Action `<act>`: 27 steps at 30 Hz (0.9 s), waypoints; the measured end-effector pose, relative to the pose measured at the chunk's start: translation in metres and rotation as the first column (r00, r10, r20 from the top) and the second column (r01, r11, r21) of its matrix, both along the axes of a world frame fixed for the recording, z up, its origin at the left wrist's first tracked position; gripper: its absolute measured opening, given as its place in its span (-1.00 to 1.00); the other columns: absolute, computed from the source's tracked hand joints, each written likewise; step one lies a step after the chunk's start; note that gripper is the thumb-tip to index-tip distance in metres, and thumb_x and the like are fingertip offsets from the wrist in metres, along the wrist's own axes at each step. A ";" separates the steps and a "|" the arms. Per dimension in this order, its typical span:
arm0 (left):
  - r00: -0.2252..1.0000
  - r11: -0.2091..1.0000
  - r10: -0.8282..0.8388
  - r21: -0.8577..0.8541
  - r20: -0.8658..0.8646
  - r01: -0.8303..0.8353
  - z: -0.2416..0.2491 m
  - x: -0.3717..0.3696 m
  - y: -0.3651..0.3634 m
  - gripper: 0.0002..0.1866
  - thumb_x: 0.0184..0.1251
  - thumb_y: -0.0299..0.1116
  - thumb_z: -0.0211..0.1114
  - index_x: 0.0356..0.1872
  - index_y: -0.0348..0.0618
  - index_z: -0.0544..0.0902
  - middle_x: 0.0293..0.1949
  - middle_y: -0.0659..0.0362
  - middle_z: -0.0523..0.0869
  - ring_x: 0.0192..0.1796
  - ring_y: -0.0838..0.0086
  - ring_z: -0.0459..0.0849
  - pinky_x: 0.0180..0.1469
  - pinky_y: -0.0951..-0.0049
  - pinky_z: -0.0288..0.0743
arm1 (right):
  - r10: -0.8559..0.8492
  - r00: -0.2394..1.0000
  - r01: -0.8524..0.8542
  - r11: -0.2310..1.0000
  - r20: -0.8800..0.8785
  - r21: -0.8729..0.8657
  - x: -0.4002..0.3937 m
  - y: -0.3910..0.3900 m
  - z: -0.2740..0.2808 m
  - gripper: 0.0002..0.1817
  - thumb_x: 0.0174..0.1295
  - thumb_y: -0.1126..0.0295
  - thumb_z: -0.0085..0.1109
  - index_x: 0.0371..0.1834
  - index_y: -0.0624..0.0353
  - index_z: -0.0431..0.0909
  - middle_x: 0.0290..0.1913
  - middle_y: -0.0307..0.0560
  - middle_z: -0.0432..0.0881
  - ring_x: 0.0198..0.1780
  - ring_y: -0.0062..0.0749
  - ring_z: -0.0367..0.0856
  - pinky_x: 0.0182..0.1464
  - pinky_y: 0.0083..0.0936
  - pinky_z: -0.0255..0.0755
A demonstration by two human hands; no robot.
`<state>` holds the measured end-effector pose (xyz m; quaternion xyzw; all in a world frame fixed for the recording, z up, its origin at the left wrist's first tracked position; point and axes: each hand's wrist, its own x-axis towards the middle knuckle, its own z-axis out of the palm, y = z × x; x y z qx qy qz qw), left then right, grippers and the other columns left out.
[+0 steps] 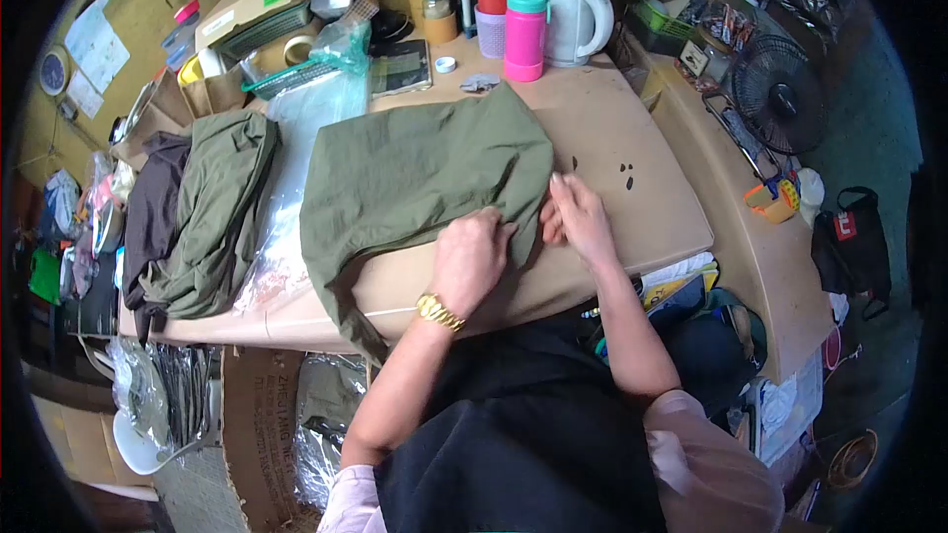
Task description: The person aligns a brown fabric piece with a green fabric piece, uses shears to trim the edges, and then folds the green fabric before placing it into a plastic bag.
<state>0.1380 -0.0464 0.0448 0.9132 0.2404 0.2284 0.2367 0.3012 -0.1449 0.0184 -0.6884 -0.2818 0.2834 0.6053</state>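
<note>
Head view: olive garment [415, 173] lies spread on the tan padded table [652, 168], its near end hanging over the front edge. Left hand [474, 247], gold watch [439, 313] at wrist, has fingers curled narrowly on the cloth. Right hand [578, 217] pinches the garment's right edge between thumb and fingers. Folded clothes [212, 207] lie left.

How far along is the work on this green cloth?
Looks done: the cloth is mostly spread on the table. In hand: the left hand grips its near edge; the right hand is at its right edge. Likely left: straightening its creases and overhanging end. The pile beside it: cannot tell.
</note>
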 end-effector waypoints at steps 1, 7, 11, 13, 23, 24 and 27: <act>0.998 1.000 0.021 -0.009 0.053 -0.021 0.006 -0.005 0.000 -0.68 0.36 -0.19 0.29 -0.36 -0.33 0.61 -0.42 -0.21 0.64 -0.28 -0.15 0.63 -0.20 0.00 0.49 | 0.051 0.993 -0.049 0.999 -0.107 0.018 -0.003 -0.011 -0.005 -0.49 0.45 -0.11 0.06 -0.16 0.21 0.51 -0.47 -0.15 0.59 -0.56 -0.48 0.62 -0.59 -0.56 0.45; 0.992 0.988 0.091 -0.134 0.092 -0.078 0.019 -0.015 -0.003 -0.71 0.41 -0.30 0.25 -0.46 -0.31 0.57 -0.51 -0.21 0.59 -0.34 -0.19 0.59 -0.33 0.04 0.42 | 0.268 0.769 -0.196 0.963 -0.580 0.184 -0.057 -0.021 -0.023 -0.41 0.42 -0.20 0.04 0.08 0.15 0.52 -0.12 -0.10 0.66 -0.19 -0.38 0.72 -0.30 -0.37 0.63; 0.986 0.992 0.109 -0.075 0.126 -0.100 0.017 -0.011 -0.006 -0.69 0.43 -0.29 0.23 -0.47 -0.30 0.52 -0.55 -0.19 0.56 -0.39 -0.19 0.57 -0.37 0.04 0.40 | 0.247 0.670 0.026 0.935 -0.700 0.354 -0.060 0.001 -0.034 -0.52 0.44 -0.02 0.12 0.21 0.09 0.49 -0.03 -0.21 0.67 -0.01 -0.40 0.64 -0.08 -0.21 0.59; 0.981 0.991 0.128 -0.042 0.148 -0.123 0.014 -0.012 -0.005 -0.69 0.44 -0.29 0.23 -0.47 -0.30 0.51 -0.56 -0.19 0.55 -0.41 -0.20 0.56 -0.39 0.04 0.39 | 0.173 0.607 0.147 0.935 -0.776 0.323 -0.054 0.003 -0.048 -0.67 0.48 0.10 0.10 0.08 0.08 0.54 -0.15 -0.22 0.68 -0.14 -0.39 0.65 -0.17 -0.27 0.57; 0.980 0.992 0.127 -0.019 0.152 -0.125 0.018 -0.019 0.000 -0.80 0.44 -0.33 0.21 -0.34 -0.26 0.59 -0.52 -0.23 0.57 -0.39 -0.18 0.60 -0.38 0.01 0.42 | 0.249 0.498 -0.010 0.959 -0.831 0.282 -0.054 -0.004 -0.015 -0.49 0.32 -0.16 0.21 -0.08 0.09 0.53 -0.33 -0.14 0.60 -0.31 -0.30 0.67 -0.21 -0.29 0.60; 0.980 0.991 0.131 -0.048 0.152 -0.125 0.015 -0.019 -0.002 -0.79 0.45 -0.33 0.21 -0.34 -0.27 0.58 -0.52 -0.22 0.57 -0.38 -0.19 0.60 -0.38 0.02 0.42 | 0.182 0.602 0.034 0.967 -0.777 0.252 -0.052 0.000 -0.024 -0.46 0.30 -0.19 0.23 -0.09 0.10 0.53 -0.32 -0.15 0.60 -0.33 -0.31 0.66 -0.25 -0.29 0.59; 0.975 0.988 0.135 -0.102 0.179 -0.118 0.007 -0.023 0.001 -0.75 0.45 -0.31 0.20 -0.37 -0.29 0.55 -0.55 -0.21 0.58 -0.42 -0.17 0.60 -0.39 0.02 0.43 | 0.085 0.684 0.116 0.968 -0.724 0.223 -0.045 0.003 -0.026 -0.46 0.28 -0.18 0.27 -0.12 0.13 0.54 -0.35 -0.18 0.58 -0.41 -0.39 0.63 -0.40 -0.38 0.55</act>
